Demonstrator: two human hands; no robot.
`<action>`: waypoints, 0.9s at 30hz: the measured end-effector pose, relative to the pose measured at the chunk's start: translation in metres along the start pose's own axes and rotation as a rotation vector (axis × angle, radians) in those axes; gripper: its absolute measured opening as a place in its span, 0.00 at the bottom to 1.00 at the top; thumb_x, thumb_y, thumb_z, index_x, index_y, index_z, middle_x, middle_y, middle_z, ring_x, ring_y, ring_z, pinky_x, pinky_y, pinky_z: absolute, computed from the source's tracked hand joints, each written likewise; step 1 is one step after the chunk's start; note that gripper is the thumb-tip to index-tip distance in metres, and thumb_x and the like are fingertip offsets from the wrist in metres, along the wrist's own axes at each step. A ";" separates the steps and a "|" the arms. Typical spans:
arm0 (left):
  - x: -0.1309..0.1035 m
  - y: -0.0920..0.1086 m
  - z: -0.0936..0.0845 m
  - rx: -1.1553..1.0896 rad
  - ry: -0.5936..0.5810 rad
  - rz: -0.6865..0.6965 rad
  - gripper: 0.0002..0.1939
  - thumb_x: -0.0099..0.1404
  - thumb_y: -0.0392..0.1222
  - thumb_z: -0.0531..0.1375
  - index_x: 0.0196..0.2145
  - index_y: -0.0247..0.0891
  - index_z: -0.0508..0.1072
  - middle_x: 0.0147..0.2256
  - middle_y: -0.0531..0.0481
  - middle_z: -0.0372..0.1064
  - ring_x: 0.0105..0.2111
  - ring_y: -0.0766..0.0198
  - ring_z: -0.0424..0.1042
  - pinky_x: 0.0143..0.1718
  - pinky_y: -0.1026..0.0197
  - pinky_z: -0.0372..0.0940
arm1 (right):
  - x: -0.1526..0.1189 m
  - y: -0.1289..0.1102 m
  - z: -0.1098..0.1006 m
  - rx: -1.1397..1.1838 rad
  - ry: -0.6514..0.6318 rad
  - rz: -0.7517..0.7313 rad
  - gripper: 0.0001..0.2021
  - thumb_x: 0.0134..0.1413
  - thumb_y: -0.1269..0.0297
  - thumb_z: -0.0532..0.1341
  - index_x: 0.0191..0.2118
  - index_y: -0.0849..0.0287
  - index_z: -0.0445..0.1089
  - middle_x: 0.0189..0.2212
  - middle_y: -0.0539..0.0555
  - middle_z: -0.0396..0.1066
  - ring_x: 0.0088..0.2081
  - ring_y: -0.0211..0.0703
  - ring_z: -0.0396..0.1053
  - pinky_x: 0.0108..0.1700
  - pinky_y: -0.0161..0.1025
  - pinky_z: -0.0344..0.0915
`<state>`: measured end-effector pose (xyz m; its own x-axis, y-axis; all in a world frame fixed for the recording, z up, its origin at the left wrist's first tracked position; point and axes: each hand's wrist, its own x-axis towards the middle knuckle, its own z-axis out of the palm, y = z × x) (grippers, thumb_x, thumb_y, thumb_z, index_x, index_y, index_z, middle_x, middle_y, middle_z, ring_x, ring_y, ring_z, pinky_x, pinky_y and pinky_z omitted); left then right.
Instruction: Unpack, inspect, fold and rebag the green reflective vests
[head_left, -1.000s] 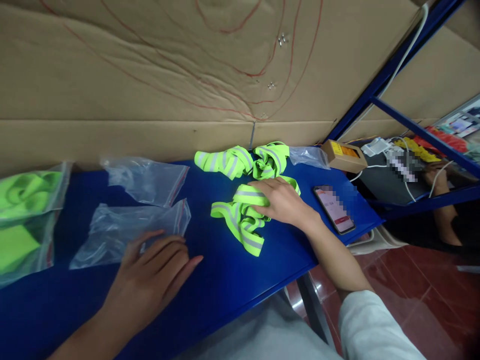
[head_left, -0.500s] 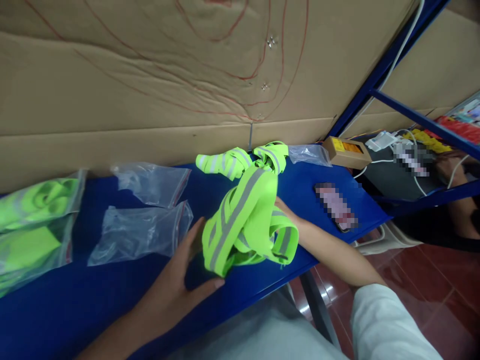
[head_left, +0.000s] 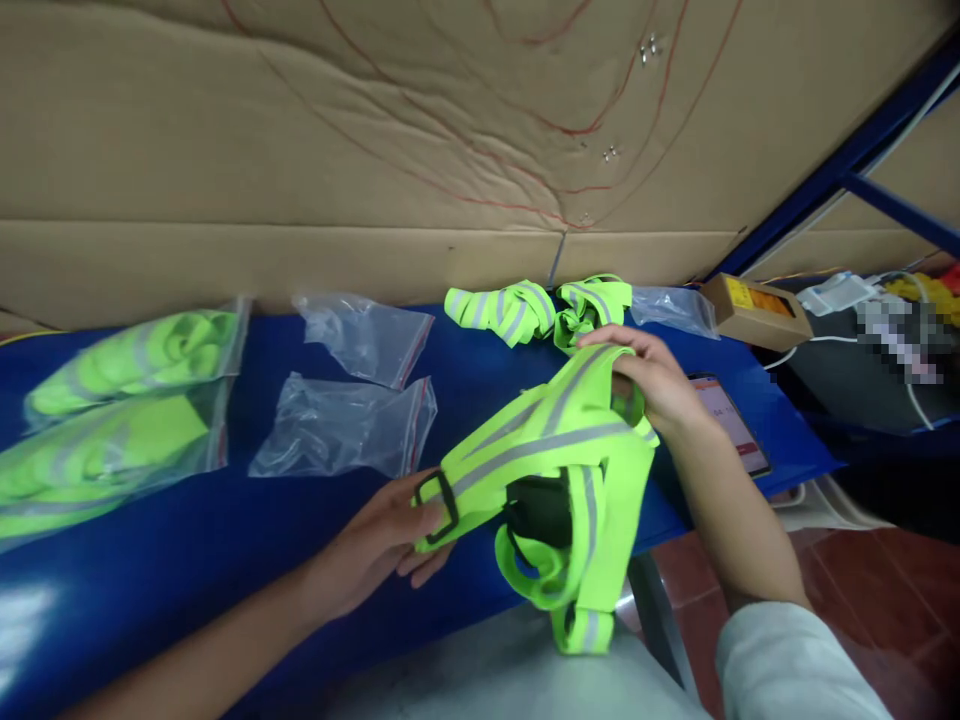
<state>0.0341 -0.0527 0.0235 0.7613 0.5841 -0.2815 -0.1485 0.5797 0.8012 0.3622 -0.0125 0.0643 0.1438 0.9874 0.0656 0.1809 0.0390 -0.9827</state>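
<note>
Reflective strap lifted and stretched out

Up off the blue table (head_left: 225, 520) comes the neon reflective strap (head_left: 555, 450); left hand (head_left: 382, 540) fingers pinch its black buckle (head_left: 439, 505) at 7 o'clock, right hand (head_left: 660, 385) fingers grip the 1 o'clock end.

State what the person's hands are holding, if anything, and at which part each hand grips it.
Both hands hold one neon-yellow reflective strap vest. The left hand grips the strap end by the black buckle; the right hand grips the upper bunched straps.
</note>
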 end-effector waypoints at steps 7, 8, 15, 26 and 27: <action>-0.003 0.012 -0.013 0.104 0.415 0.347 0.16 0.66 0.51 0.67 0.30 0.38 0.70 0.29 0.53 0.69 0.28 0.67 0.69 0.29 0.65 0.67 | 0.007 0.009 0.005 0.014 0.188 -0.041 0.13 0.49 0.61 0.63 0.43 0.53 0.73 0.34 0.48 0.73 0.27 0.36 0.65 0.28 0.32 0.62; -0.004 0.015 -0.014 0.094 0.479 0.430 0.15 0.67 0.50 0.66 0.30 0.38 0.70 0.32 0.52 0.70 0.30 0.66 0.70 0.30 0.65 0.67 | 0.007 0.010 0.006 -0.012 0.190 -0.063 0.13 0.49 0.62 0.63 0.43 0.53 0.73 0.36 0.48 0.74 0.28 0.37 0.66 0.29 0.33 0.63; -0.006 0.015 -0.012 0.787 0.492 0.871 0.12 0.70 0.49 0.61 0.49 0.45 0.74 0.56 0.48 0.65 0.60 0.53 0.63 0.64 0.47 0.62 | -0.001 0.004 0.002 -0.109 0.205 -0.175 0.10 0.57 0.57 0.63 0.44 0.51 0.74 0.40 0.50 0.75 0.41 0.44 0.74 0.42 0.39 0.72; 0.005 -0.004 -0.023 1.581 0.357 0.594 0.19 0.77 0.43 0.53 0.63 0.42 0.67 0.67 0.41 0.57 0.66 0.51 0.61 0.66 0.47 0.62 | 0.016 0.021 -0.010 -0.103 0.274 -0.085 0.21 0.65 0.46 0.54 0.55 0.49 0.70 0.47 0.55 0.77 0.47 0.53 0.78 0.45 0.50 0.78; 0.005 -0.003 -0.024 1.604 0.354 0.624 0.17 0.77 0.40 0.52 0.60 0.41 0.70 0.64 0.40 0.60 0.64 0.52 0.63 0.64 0.48 0.63 | 0.018 0.025 -0.012 -0.122 0.255 -0.099 0.21 0.65 0.47 0.54 0.58 0.49 0.68 0.49 0.55 0.76 0.50 0.53 0.78 0.47 0.51 0.78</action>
<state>0.0232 -0.0383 0.0074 0.6444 0.6913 0.3268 0.5403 -0.7141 0.4450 0.3813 0.0047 0.0434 0.3565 0.9088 0.2169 0.3196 0.0995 -0.9423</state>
